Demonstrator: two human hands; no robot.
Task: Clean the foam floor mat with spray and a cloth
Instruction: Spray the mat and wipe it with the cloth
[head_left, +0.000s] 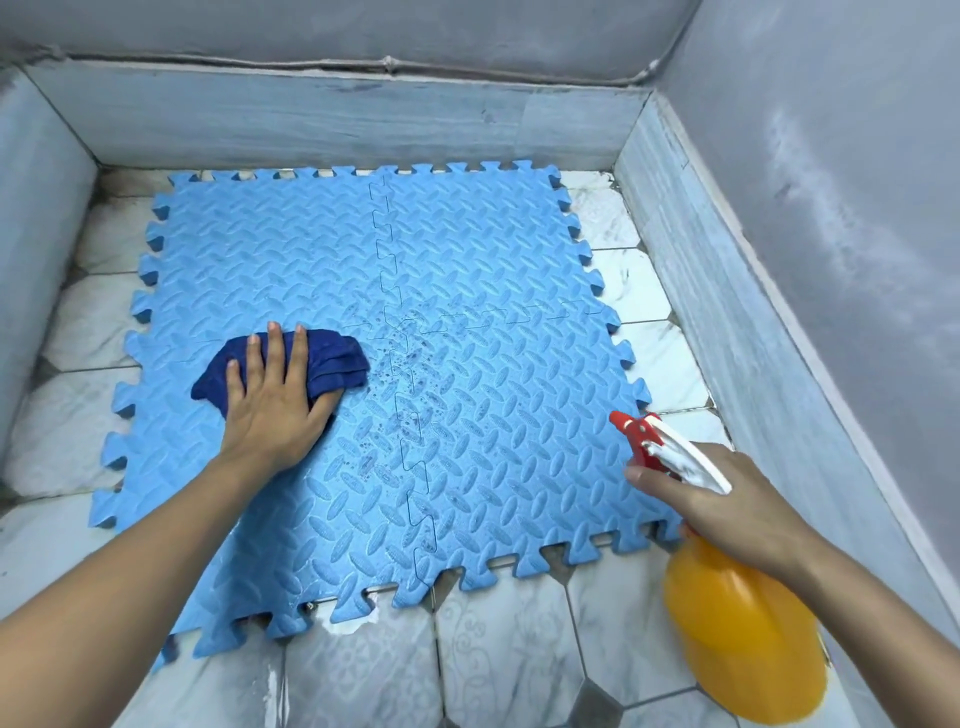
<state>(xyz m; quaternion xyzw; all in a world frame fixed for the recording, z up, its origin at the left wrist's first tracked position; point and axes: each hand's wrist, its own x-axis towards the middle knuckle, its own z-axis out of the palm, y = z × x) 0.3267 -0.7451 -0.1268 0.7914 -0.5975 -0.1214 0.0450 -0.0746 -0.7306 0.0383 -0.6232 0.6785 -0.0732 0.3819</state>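
Head camera looks steeply down, close over the mat (493, 249).

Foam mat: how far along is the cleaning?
Done: spray is on, droplets sit around the middle seams of the mat. In hand: the left hand presses a blue cloth flat on the mat beside that wet patch; the right hand grips the spray bottle at the near right corner. Left: the droplets are not yet wiped, so most wiping looks ahead.
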